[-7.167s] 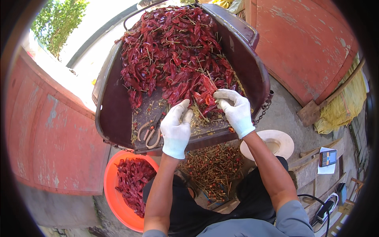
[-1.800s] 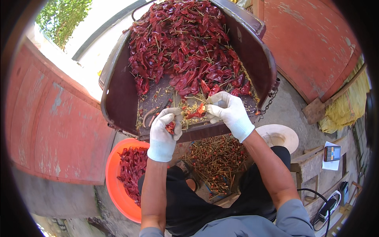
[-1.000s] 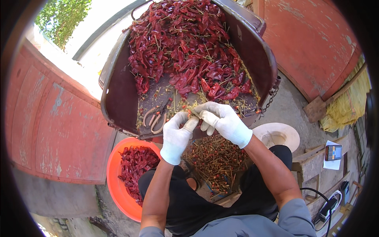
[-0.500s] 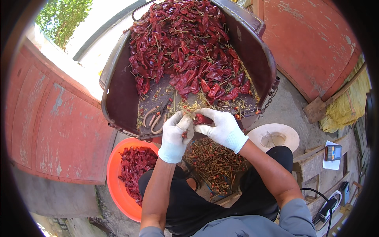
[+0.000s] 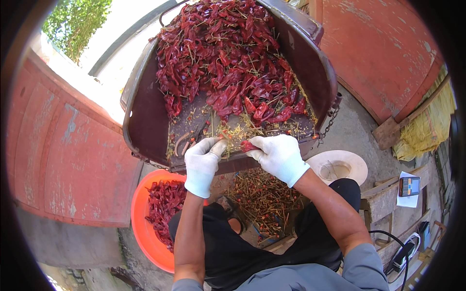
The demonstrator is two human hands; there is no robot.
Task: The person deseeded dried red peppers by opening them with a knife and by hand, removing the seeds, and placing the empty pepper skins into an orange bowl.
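Observation:
Both my hands wear white gloves and are apart over the front edge of a brown metal cart bed. My left hand pinches a pepper stem between thumb and fingertips. A dried red chili pepper is gripped in my right hand, partly hidden by the fingers. Beyond them, a large heap of dried red chilies with stems fills the back of the bed. Shears lie on the bed floor beside my left hand, partly covered by it, among scattered yellow seeds.
An orange basin of red chilies stands at lower left. Below my hands lies a pile of cut stems. A pale hat rests by my right knee; a handheld keypad device sits on wood at right. A chain hangs from the bed.
My hands have drawn apart: the left moved left with the stem, the right slightly right with the chili. Earlier they met at the pepper's stem end.

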